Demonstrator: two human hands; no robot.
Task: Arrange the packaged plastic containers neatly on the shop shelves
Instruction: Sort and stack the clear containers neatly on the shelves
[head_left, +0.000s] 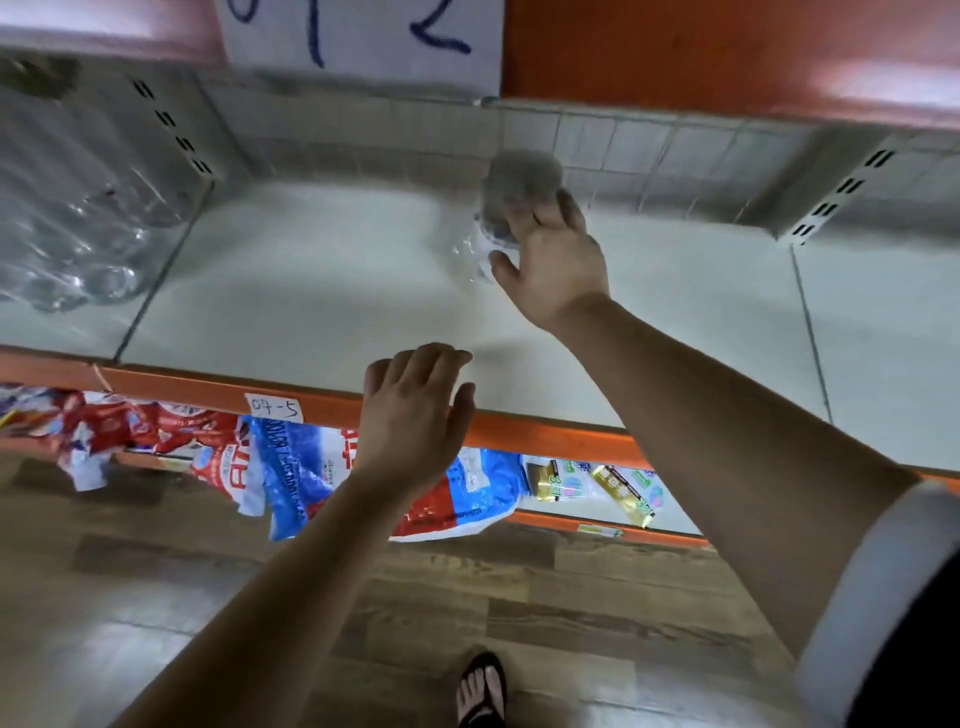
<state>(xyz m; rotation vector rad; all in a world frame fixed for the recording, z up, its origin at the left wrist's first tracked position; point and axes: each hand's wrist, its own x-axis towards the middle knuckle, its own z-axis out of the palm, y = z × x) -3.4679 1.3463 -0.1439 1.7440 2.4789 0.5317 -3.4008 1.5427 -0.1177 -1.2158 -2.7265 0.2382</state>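
Observation:
A clear plastic container with a grey lid (511, 195), wrapped in transparent film, stands near the back of the white shelf (311, 291). My right hand (553, 260) reaches over the shelf and grips this container from the front right, fingers on its lid and thumb on its side. My left hand (415, 410) hovers at the shelf's orange front edge (208, 387), fingers relaxed and holding nothing. More clear packaged containers (78, 228) lie in the neighbouring bay on the left, blurred.
A paper label reading 07-5 (274, 406) is stuck on the orange edge. Colourful bags (291, 467) fill the lower shelf. A slotted upright (841, 197) divides the bay on the right. Wooden floor and a sandalled foot (483, 686) lie below.

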